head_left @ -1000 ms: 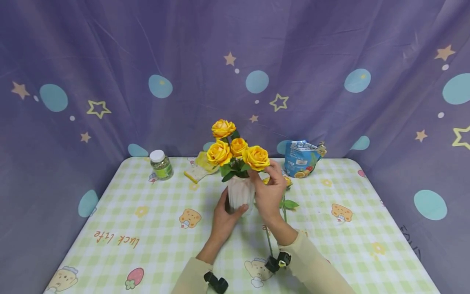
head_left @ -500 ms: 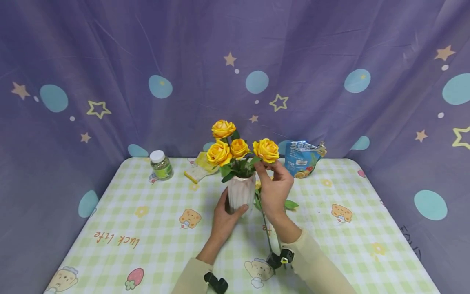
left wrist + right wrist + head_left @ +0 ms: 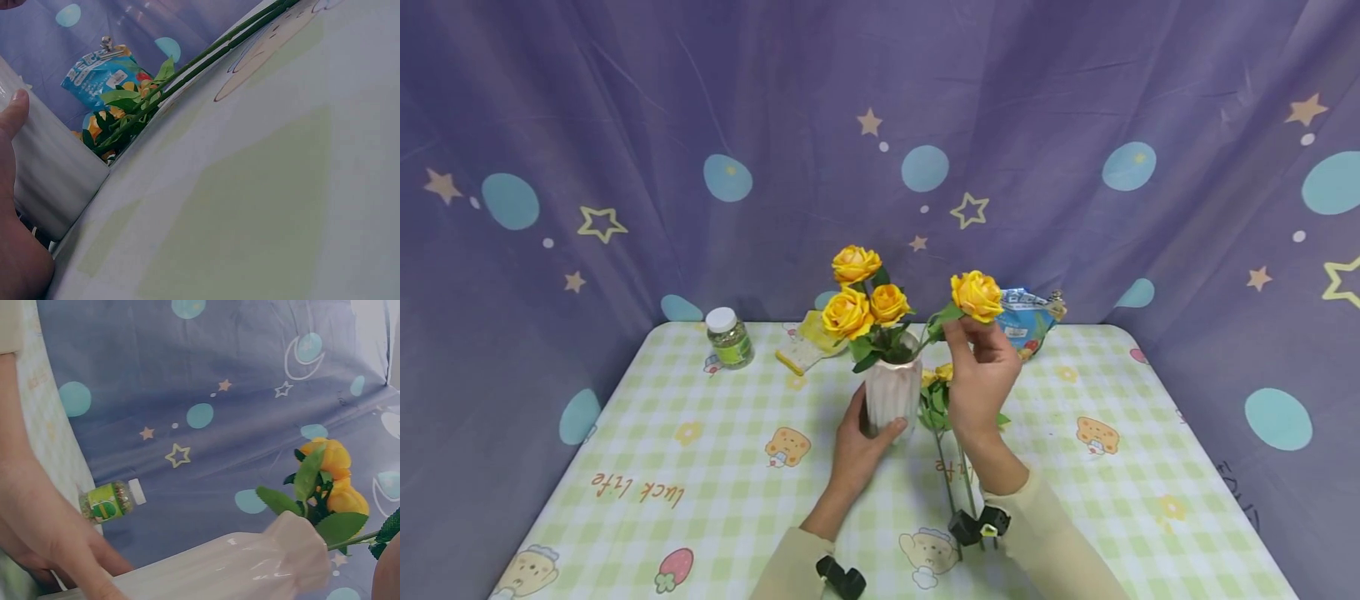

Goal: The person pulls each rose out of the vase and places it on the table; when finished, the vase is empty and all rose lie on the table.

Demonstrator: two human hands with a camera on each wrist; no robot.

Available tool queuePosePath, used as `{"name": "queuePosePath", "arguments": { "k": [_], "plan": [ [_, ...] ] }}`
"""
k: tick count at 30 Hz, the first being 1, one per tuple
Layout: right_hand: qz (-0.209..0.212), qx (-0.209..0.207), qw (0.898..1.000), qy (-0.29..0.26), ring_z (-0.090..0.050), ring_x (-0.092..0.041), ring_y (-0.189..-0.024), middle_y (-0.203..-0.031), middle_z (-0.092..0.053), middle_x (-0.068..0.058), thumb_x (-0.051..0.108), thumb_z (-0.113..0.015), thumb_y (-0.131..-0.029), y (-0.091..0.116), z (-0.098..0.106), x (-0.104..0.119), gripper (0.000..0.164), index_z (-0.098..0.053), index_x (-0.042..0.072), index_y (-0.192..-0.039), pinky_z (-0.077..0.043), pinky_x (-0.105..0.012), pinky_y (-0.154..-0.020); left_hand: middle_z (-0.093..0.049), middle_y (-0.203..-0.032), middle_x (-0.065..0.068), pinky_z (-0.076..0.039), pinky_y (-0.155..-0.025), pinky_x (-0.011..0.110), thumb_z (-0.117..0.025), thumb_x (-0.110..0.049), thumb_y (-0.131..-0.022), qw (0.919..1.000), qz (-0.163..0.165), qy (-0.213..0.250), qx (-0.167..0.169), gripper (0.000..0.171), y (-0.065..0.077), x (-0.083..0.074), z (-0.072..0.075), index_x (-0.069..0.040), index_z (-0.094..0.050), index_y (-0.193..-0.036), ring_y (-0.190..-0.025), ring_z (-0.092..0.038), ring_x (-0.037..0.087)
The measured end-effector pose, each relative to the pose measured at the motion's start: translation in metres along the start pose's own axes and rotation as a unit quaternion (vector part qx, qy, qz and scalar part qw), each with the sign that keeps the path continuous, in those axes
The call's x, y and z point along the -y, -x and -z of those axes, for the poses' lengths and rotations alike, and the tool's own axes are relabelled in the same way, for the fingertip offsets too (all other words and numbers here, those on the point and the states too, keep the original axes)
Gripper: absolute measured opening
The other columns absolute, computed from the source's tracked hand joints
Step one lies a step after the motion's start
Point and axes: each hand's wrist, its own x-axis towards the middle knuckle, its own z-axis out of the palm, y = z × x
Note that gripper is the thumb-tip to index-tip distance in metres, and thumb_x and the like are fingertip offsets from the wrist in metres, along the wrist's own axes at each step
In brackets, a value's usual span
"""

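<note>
1. Left hand [image 3: 861, 437] on my head view — grip curled round the white vase [image 3: 892, 393], upright on the checked worktop [image 3: 662, 417].
2. Right hand [image 3: 983, 375] — grip pinching one yellow rose [image 3: 976, 296] just under its bloom, stem slanting from the vase's mouth.
3. I count three standing roses [image 3: 848, 312] in the vase.
4. Loose roses [image 3: 936, 408] lie beside it; blue packet [image 3: 1021, 321] behind, lidded jar [image 3: 729, 342] well left.

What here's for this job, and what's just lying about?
Probably the job:
glossy white fluted vase
yellow rose pinched by the right hand
three yellow roses in the vase
loose yellow roses alongside

Probably lying about:
clear white-lidded jar
blue fruit-printed pouch
limp yellow-and-white item
</note>
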Motion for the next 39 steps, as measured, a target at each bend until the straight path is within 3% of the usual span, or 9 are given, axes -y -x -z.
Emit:
{"name": "queuePosePath", "arguments": {
  "k": [5,12,19,31,39],
  "plan": [
    [0.005,-0.017,1.000,-0.024,-0.070,-0.007,-0.080,-0.088,-0.078,0.004,-0.007,-0.079,-0.095,-0.006,0.002,0.003,0.020,-0.080,0.012,-0.091,-0.058,-0.022,-0.074,-0.045,-0.171,0.024,-0.031,-0.131,0.065,-0.089,-0.032,-0.096,1.0000,0.001,-0.001,-0.001,0.094,0.000,-0.001,-0.001,-0.007,-0.038,-0.172,-0.157,-0.044,0.046],
    [0.021,-0.031,0.998,-0.048,-0.059,-0.005,-0.068,-0.083,-0.074,0.003,-0.008,-0.076,-0.097,-0.016,0.007,0.009,0.019,-0.079,0.010,-0.090,-0.050,-0.021,-0.065,-0.045,-0.171,0.024,-0.031,-0.131,0.063,-0.089,-0.031,-0.096,1.0000,0.000,-0.003,-0.005,0.094,0.000,-0.001,-0.001,-0.007,-0.039,-0.171,-0.157,-0.044,0.045],
    [0.028,-0.062,0.996,-0.061,-0.068,-0.010,-0.077,-0.087,-0.075,0.001,-0.008,-0.074,-0.099,-0.026,0.013,0.015,0.016,-0.079,0.007,-0.093,-0.056,-0.024,-0.073,-0.045,-0.171,0.024,-0.032,-0.131,0.064,-0.089,-0.031,-0.097,1.0000,-0.002,-0.009,-0.003,0.093,0.000,0.000,-0.001,-0.007,-0.039,-0.171,-0.157,-0.044,0.045],
    [0.035,-0.108,0.988,-0.100,-0.071,-0.016,-0.083,-0.087,-0.073,-0.006,-0.011,-0.070,-0.101,-0.043,0.025,0.021,0.014,-0.076,0.001,-0.096,-0.058,-0.028,-0.080,-0.044,-0.172,0.024,-0.031,-0.131,0.063,-0.088,-0.034,-0.096,0.9999,-0.003,-0.014,-0.001,0.095,0.000,0.001,-0.001,-0.006,-0.037,-0.172,-0.158,-0.042,0.045],
    [0.040,-0.127,0.984,-0.117,-0.074,-0.019,-0.087,-0.090,-0.075,-0.009,-0.005,-0.073,-0.103,-0.053,0.033,0.025,0.003,-0.075,-0.006,-0.101,-0.059,-0.030,-0.084,-0.043,-0.172,0.023,-0.031,-0.132,0.062,-0.089,-0.034,-0.095,0.9999,0.004,-0.013,-0.001,0.097,0.000,-0.001,-0.001,-0.007,-0.037,-0.172,-0.159,-0.042,0.044]
  ]
}}
